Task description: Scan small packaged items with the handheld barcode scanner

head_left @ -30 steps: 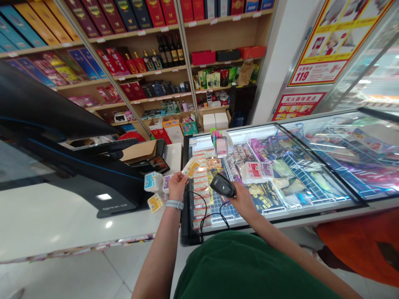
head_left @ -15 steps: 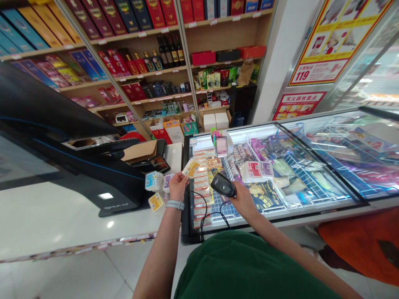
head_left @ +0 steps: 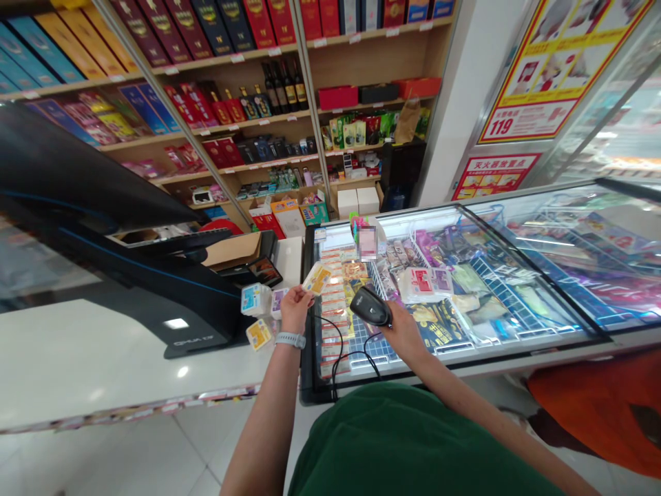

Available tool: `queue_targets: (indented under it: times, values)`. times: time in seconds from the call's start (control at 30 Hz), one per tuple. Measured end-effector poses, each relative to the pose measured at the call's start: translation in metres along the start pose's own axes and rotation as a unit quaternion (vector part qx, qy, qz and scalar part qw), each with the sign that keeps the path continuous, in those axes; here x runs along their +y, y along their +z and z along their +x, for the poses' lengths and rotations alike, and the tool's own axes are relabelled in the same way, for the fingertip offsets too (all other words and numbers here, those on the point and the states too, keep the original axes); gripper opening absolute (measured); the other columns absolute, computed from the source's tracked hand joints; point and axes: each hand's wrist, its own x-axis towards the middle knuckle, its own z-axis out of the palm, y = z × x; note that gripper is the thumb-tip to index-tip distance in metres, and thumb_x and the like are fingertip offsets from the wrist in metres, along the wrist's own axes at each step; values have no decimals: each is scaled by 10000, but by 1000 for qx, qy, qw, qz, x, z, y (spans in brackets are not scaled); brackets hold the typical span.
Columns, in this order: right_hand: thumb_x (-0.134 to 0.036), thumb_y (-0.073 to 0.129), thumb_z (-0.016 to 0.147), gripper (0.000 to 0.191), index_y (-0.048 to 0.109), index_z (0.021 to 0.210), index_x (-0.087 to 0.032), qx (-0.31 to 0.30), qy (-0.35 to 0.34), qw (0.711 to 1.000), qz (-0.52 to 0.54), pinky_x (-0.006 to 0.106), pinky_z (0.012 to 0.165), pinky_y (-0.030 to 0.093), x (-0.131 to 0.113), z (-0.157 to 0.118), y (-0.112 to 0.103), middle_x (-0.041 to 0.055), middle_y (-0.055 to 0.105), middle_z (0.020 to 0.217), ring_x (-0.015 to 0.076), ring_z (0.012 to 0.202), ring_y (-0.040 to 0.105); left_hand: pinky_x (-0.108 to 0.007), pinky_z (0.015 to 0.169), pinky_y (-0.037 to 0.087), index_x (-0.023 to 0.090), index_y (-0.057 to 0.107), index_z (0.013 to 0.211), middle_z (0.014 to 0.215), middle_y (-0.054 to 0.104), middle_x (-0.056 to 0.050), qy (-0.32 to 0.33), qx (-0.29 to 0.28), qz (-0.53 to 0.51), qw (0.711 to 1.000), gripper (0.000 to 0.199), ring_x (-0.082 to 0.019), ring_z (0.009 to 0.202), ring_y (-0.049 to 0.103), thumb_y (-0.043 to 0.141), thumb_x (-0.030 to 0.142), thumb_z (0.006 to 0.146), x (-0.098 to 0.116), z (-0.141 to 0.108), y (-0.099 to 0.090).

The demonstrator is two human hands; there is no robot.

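Note:
Between the fingertips of my left hand (head_left: 297,308) is a small flat white pack with a yellow label (head_left: 317,278), held at the left edge of the freezer. My right hand (head_left: 405,334) grips a black barcode scanner (head_left: 370,306) above the glass, its head pointing left toward the pack. The scanner's black cable (head_left: 341,344) loops down over the freezer edge. Just left of my left hand, similar packs with blue labels (head_left: 253,299), a purple one (head_left: 279,300) and a yellow one (head_left: 259,333) lie on the counter. More packs with red and purple labels (head_left: 422,282) rest on the freezer glass.
A black checkout terminal (head_left: 196,317) stands on the white counter (head_left: 129,372) at left. The glass-topped freezer (head_left: 516,351) stretches right, with bagged goods inside. Shelves (head_left: 361,62) of boxes and bottles line the back. Someone in orange clothing (head_left: 599,406) is at lower right.
Almost nothing differs. Both hands keep their places, with the yellow-labelled pack and the scanner still held. The orange clothing at right has shifted very slightly.

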Motion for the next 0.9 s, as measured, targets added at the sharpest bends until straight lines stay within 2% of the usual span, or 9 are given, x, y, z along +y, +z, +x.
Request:
queue_targets:
  times: [0.9]
  values:
    - [-147, 560, 772, 208, 569, 978, -176, -1, 4, 1000, 0, 318, 773, 446, -1, 1, 0, 67, 646, 919, 225, 873, 604, -245, 670, 528, 157, 557, 918, 826, 681, -21, -13, -5, -2, 1000, 298, -110, 715, 651, 703, 171, 658, 0, 0, 2]
